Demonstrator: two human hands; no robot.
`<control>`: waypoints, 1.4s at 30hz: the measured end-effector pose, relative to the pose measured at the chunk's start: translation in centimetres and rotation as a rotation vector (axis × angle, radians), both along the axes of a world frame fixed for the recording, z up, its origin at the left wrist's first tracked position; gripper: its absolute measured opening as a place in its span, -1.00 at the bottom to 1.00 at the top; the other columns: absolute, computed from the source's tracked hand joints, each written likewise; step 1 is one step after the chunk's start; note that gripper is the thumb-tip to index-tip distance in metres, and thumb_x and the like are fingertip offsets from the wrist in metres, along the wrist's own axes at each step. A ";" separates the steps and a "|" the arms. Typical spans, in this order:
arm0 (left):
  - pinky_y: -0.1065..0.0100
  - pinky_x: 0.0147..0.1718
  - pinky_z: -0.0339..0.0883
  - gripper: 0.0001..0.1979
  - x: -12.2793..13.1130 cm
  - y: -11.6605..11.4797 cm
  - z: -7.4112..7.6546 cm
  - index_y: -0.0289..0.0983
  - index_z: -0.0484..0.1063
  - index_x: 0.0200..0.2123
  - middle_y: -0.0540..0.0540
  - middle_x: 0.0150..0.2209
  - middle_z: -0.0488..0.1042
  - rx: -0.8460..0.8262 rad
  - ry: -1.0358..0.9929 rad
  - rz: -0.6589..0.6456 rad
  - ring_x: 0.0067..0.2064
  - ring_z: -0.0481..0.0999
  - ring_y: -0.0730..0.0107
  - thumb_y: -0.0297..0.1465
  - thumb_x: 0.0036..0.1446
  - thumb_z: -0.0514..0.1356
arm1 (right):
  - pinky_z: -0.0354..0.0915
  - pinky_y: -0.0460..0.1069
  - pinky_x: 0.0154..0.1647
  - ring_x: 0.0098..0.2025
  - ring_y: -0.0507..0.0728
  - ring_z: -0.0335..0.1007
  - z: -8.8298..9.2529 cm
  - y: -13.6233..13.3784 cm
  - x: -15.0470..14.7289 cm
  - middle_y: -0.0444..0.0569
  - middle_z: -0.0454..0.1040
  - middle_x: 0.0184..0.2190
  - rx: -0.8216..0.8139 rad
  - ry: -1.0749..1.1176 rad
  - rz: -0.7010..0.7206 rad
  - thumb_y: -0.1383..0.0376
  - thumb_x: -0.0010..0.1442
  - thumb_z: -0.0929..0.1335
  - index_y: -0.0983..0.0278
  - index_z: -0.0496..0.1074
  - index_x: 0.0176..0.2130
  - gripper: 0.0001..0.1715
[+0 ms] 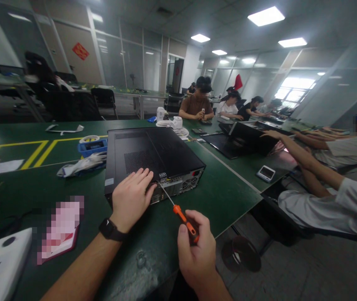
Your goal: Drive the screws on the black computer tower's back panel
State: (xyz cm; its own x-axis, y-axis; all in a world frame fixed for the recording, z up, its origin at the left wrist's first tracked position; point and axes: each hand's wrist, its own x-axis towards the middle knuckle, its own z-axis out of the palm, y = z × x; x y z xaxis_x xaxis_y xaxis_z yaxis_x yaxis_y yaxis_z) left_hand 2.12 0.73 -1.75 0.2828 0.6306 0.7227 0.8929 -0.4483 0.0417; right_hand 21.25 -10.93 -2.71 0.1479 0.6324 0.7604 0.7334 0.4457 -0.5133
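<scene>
A black computer case [172,150] lies on its side on the green table, its back panel with ports and a fan grille turned toward me. My left hand [133,192] rests on the near left part of the case, fingers stretched out over its top and the thumb by the rear edge. An orange-and-black screwdriver [182,215] is gripped by its handle in my right hand [197,248]. Its thin metal shaft points up and left, with the tip at the case's rear edge beside my left thumb. Any screw at the tip is too small to make out.
Left of the case are white gloves [82,164], a blue tray [93,147] and a pink phone-like object [61,230]. A white device marked 1 [6,265] lies near left. Small white fans [172,123] stand behind. On the right, a co-worker's arm [307,154] reaches to another black case [253,136].
</scene>
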 end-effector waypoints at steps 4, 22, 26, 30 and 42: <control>-0.02 0.22 0.50 -0.64 0.0 -0.1 0.1 -0.34 0.61 0.12 -0.27 0.17 0.63 0.010 0.010 -0.001 0.21 0.63 -0.02 -0.28 0.41 0.20 | 0.53 -0.05 -0.34 -0.36 0.10 0.63 0.1 0.1 -0.1 -0.04 0.62 -0.29 0.051 -0.034 0.004 0.32 0.39 0.31 0.21 0.41 0.01 -0.80; -0.05 0.24 0.48 -0.64 0.0 -0.1 0.2 -0.25 0.61 0.15 -0.25 0.19 0.61 -0.041 -0.033 -0.001 0.24 0.61 -0.03 -0.29 0.40 0.19 | 0.50 -0.07 -0.41 -0.39 0.09 0.62 -0.4 0.2 0.1 -0.02 0.63 -0.29 -0.007 0.011 -0.016 0.28 0.44 0.31 0.24 0.41 0.05 -0.78; -0.02 0.23 0.49 -0.64 0.0 -0.2 0.2 -0.31 0.60 0.14 -0.26 0.18 0.62 -0.014 0.000 0.001 0.23 0.61 -0.01 -0.29 0.41 0.18 | 0.49 -0.07 -0.42 -0.42 0.08 0.58 -0.4 0.2 0.0 -0.03 0.62 -0.28 0.034 -0.007 -0.031 0.28 0.40 0.33 0.23 0.42 0.04 -0.78; -0.02 0.24 0.48 -0.64 0.0 -0.1 0.2 -0.32 0.59 0.14 -0.26 0.19 0.61 -0.012 0.013 0.006 0.24 0.60 -0.02 -0.29 0.42 0.18 | 0.45 -0.10 -0.47 -0.52 0.04 0.52 -0.5 0.2 0.1 -0.11 0.61 -0.36 -0.002 0.012 -0.024 0.30 0.45 0.30 0.21 0.44 0.02 -0.82; -0.02 0.24 0.49 -0.64 0.0 -0.2 0.2 -0.31 0.60 0.14 -0.26 0.18 0.62 -0.018 -0.017 -0.004 0.23 0.61 -0.01 -0.29 0.40 0.19 | 0.46 -0.07 -0.39 -0.38 0.07 0.56 -1.1 0.2 0.0 -0.05 0.58 -0.27 0.026 0.042 0.027 0.36 0.41 0.31 0.20 0.41 0.04 -0.78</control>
State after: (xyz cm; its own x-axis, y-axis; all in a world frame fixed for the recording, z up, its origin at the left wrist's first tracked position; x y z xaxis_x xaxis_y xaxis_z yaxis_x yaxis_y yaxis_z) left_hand 2.08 0.54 -1.51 0.2734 0.6422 0.7161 0.8901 -0.4512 0.0647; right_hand 21.26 -10.75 -3.77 0.1633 0.6170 0.7698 0.6989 0.4784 -0.5317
